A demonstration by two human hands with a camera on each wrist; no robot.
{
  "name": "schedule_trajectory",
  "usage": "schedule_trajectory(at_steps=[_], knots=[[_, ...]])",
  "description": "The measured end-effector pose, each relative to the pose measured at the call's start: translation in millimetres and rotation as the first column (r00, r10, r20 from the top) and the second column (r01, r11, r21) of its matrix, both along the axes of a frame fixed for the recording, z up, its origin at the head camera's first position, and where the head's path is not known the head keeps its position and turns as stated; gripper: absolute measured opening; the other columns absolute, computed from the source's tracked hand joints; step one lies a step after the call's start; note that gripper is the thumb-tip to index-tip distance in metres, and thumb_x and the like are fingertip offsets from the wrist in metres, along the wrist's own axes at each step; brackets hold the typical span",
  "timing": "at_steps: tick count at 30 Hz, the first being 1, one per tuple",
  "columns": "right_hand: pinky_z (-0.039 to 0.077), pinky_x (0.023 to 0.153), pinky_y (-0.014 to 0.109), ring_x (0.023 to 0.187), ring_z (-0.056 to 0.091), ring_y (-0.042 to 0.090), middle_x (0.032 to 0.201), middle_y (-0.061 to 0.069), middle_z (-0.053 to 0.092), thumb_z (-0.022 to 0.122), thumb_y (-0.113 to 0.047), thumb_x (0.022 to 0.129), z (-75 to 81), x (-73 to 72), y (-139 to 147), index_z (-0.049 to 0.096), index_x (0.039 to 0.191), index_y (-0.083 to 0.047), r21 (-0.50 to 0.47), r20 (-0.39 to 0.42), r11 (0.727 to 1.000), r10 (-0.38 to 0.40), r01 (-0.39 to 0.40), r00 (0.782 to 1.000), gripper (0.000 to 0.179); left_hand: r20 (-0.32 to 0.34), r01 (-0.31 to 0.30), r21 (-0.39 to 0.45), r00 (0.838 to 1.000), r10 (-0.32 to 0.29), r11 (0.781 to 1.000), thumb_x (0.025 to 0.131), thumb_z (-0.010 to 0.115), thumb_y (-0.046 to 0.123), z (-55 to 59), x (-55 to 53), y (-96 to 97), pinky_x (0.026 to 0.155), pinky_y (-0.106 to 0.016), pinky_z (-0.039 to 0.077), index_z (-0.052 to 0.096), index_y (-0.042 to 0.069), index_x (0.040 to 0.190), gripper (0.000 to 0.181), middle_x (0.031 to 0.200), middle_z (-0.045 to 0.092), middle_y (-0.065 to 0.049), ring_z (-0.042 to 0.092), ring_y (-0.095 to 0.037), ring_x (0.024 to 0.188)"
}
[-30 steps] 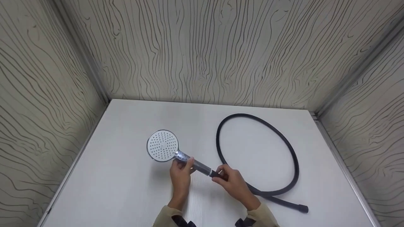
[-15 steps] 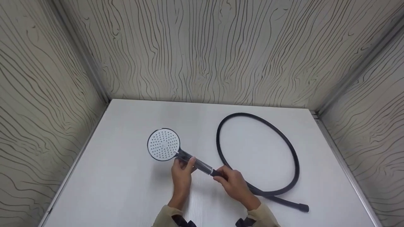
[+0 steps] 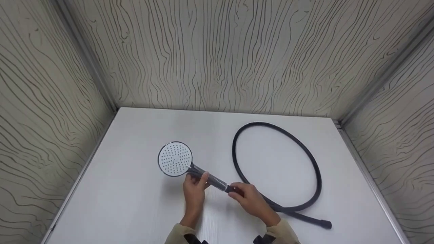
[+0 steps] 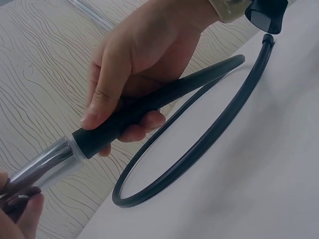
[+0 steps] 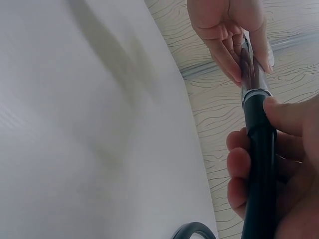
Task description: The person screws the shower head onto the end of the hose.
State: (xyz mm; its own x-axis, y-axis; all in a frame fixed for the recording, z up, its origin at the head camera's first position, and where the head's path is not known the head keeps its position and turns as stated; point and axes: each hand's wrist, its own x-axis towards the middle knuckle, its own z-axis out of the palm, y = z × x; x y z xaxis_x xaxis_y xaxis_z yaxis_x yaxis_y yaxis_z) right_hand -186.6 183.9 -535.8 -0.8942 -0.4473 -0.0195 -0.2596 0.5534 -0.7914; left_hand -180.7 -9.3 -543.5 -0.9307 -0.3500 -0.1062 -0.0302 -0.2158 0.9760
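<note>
A round shower head (image 3: pixel 175 159) with a white dotted face and a chrome handle (image 4: pixel 42 167) is held off the table, face up and tilted. My left hand (image 3: pixel 194 193) grips the handle's upper part between thumb and fingers. At the handle's lower end, my right hand (image 3: pixel 249 200) pinches the black end fitting of a shower hose (image 3: pixel 318 176). In the right wrist view that hose fitting (image 5: pixel 256 112) meets the handle in line, at a pale ring. The thread inside the joint is hidden.
The hose lies in a big loop on the white table (image 3: pixel 135 210), right of the hands. Its free end (image 3: pixel 326 224) rests near the front right. Wood-patterned walls (image 3: pixel 217 57) enclose the table at the back and both sides.
The right fingers have shifted their hold around the hose fitting. The shower head rose slightly, then dipped a little. The left hand keeps its grip, and the hose loop lies as before.
</note>
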Motion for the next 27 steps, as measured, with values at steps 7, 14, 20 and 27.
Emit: schedule_trajectory(at_steps=[7,14,20,27], knots=[[0.044,0.056,0.016,0.063,0.050,0.001,0.078,-0.002,0.065,0.073,-0.024,0.086,0.2,3.9,-1.0,0.059,0.102,-0.012,-0.018,-0.059,0.997,-0.079,0.078,0.995,0.024,0.004,-0.008,0.022,1.000,0.008,1.000,0.094,0.064,0.012,-1.8,1.8,3.2,0.083,-0.026,0.061,0.051,-0.005,0.118,0.032,0.107,0.066,-0.021,0.070,-0.025,0.100],[0.048,0.055,0.016,0.063,0.056,0.002,0.076,0.001,0.066,0.058,-0.031,0.098,-2.6,0.5,0.5,0.067,0.097,-0.011,0.020,-0.087,1.000,-0.002,0.003,0.996,0.022,-0.009,-0.007,0.042,1.000,0.008,0.999,0.094,0.063,0.010,-3.1,1.0,3.2,0.083,-0.026,0.061,0.051,-0.006,0.115,0.029,0.106,0.066,-0.022,0.071,-0.024,0.097],[0.047,0.054,0.016,0.062,0.054,0.001,0.074,0.010,0.066,0.053,-0.036,0.099,-5.9,-4.4,2.6,0.071,0.096,-0.008,0.019,-0.011,0.999,0.044,-0.044,0.999,0.034,-0.003,-0.054,0.068,0.999,0.054,0.996,0.092,0.065,0.007,-7.5,-0.9,4.9,0.080,-0.028,0.062,0.052,-0.007,0.112,0.028,0.102,0.066,-0.022,0.071,-0.022,0.092],[0.044,0.053,0.016,0.061,0.049,-0.001,0.073,0.000,0.061,0.059,-0.037,0.096,-6.3,-2.1,0.1,0.070,0.104,-0.013,0.001,0.013,1.000,-0.005,0.005,1.000,0.028,0.038,-0.082,0.038,0.996,0.081,0.996,0.091,0.067,0.012,-10.1,-0.8,4.3,0.078,-0.028,0.062,0.050,-0.007,0.123,0.041,0.107,0.065,-0.023,0.070,-0.023,0.094]])
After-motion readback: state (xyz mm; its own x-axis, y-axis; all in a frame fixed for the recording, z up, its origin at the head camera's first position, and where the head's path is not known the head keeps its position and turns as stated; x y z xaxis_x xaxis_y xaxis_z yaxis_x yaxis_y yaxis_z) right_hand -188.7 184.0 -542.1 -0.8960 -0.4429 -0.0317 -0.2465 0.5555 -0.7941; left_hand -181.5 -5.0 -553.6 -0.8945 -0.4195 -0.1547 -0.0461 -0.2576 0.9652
